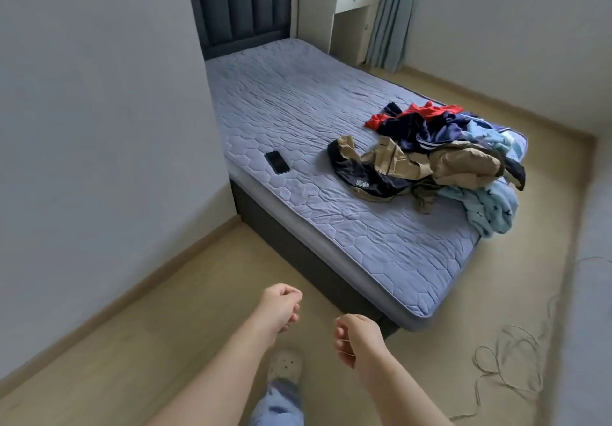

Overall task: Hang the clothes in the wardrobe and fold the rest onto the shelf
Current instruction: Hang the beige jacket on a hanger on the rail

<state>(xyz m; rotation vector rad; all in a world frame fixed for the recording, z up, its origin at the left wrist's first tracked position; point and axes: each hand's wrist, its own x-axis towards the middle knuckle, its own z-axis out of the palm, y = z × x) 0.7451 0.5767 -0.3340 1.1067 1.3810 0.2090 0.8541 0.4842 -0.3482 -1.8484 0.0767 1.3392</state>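
Over the floor just short of the bed's foot, the left hand point(280, 309) and right hand point(359, 339) hang loosely curled, holding nothing. The heap of clothes point(440, 157) lies ahead and to the right, stretched along the right edge of the bed point(298, 101) and spilling over it. The right hand looks nearer. A phone point(277, 162) lies by the left edge.
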